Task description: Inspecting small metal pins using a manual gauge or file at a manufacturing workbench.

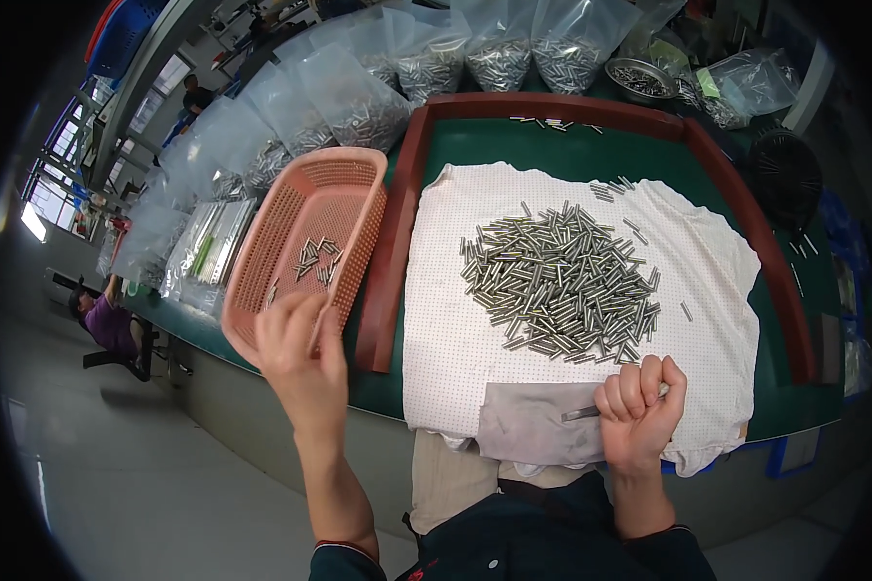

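My left hand [300, 351] is over the near end of a pink plastic basket [366, 247], thumb apart from its bent fingers; their tips are partly hidden. Several short metal pins [317, 259] lie in the basket. My right hand [638, 412] is closed in a fist around a slim tool with a flat grey metal end [579, 413], which points left. A small pale end shows by the thumb; whether it belongs to the tool I cannot tell. Under that fist lies a grey cloth [533, 421]. Beyond it, a large heap of metal pins [562, 281] rests on a white dotted cloth [446, 320].
A dark red wooden frame [552, 104] borders the green tabletop [455, 140]. Clear bags of metal pins [363, 116] line the left and back. At the back right stands a metal bowl [641, 79] of small parts. Another person [111, 324] sits far left.
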`<state>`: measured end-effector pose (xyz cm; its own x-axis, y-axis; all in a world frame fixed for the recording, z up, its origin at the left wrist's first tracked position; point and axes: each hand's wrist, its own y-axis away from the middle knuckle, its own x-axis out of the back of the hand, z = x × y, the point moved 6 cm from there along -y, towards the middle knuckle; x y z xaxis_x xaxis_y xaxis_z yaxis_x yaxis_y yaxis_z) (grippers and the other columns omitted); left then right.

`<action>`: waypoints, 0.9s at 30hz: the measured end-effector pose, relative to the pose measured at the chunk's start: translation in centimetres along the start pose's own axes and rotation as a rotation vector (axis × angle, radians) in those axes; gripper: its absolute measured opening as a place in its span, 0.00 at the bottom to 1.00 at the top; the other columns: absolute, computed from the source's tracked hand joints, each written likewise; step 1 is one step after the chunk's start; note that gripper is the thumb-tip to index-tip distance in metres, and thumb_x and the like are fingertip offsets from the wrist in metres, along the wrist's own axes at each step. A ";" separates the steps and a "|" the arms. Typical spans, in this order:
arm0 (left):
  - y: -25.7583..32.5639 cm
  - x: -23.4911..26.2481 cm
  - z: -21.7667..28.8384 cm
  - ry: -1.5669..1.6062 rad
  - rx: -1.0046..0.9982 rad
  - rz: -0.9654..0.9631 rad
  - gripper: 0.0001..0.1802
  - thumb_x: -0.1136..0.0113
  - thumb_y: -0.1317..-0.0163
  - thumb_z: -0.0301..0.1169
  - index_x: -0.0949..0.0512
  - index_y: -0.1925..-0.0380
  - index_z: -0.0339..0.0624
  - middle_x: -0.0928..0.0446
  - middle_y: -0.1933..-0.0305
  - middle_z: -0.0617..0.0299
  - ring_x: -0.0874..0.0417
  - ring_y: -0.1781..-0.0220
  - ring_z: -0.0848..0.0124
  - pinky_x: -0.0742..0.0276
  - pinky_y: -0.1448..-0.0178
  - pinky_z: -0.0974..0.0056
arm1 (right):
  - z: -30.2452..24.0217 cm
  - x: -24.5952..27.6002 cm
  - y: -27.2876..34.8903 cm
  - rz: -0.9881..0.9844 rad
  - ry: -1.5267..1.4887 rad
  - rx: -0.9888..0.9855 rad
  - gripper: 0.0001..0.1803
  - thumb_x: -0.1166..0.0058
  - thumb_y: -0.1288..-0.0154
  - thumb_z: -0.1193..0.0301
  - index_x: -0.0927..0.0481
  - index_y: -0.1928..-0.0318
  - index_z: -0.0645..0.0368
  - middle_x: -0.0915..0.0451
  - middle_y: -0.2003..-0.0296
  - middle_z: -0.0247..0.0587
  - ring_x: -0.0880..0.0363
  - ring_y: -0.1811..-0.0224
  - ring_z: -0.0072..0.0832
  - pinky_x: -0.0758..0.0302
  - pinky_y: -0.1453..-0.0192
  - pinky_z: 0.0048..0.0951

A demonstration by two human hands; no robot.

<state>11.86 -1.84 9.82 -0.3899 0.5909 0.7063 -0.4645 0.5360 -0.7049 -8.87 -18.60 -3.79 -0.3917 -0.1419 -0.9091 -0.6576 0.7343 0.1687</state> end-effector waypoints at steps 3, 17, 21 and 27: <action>2.3 -4.0 4.9 0.437 -0.082 -0.264 0.06 0.39 0.57 0.22 0.24 0.76 0.39 0.29 0.73 0.59 0.29 0.69 0.63 0.36 0.63 0.62 | -0.1 0.0 -0.1 -0.010 -0.003 0.003 0.22 0.74 0.34 0.61 0.46 0.86 0.51 0.49 0.92 0.28 0.57 0.90 0.18 0.54 0.83 0.23; 5.7 -8.7 8.6 0.490 -0.183 -0.429 0.04 0.42 0.54 0.26 0.27 0.78 0.40 0.33 0.72 0.62 0.32 0.66 0.65 0.38 0.62 0.63 | 0.2 -0.8 0.5 0.015 -0.001 0.042 0.23 0.74 0.31 0.61 0.48 0.86 0.50 0.52 0.92 0.26 0.59 0.91 0.17 0.56 0.86 0.21; 5.8 -8.3 7.9 0.423 -0.215 -0.449 0.03 0.45 0.57 0.24 0.29 0.80 0.40 0.34 0.74 0.60 0.32 0.67 0.65 0.38 0.62 0.64 | 0.1 -0.7 0.5 0.033 0.010 0.063 0.23 0.73 0.31 0.61 0.48 0.85 0.50 0.52 0.92 0.26 0.60 0.92 0.16 0.57 0.87 0.20; 5.4 -7.9 8.9 0.244 -0.389 -0.495 0.03 0.48 0.59 0.26 0.29 0.82 0.40 0.33 0.75 0.60 0.32 0.67 0.67 0.38 0.62 0.66 | 0.1 -0.7 0.3 0.025 0.033 0.077 0.23 0.73 0.31 0.61 0.48 0.86 0.50 0.52 0.92 0.26 0.60 0.92 0.16 0.57 0.88 0.20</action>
<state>5.39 -8.95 1.02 0.0074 0.3149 0.9491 -0.2043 0.9296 -0.3068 -8.71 -18.19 -3.14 -0.4294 -0.1443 -0.8915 -0.5967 0.7863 0.1601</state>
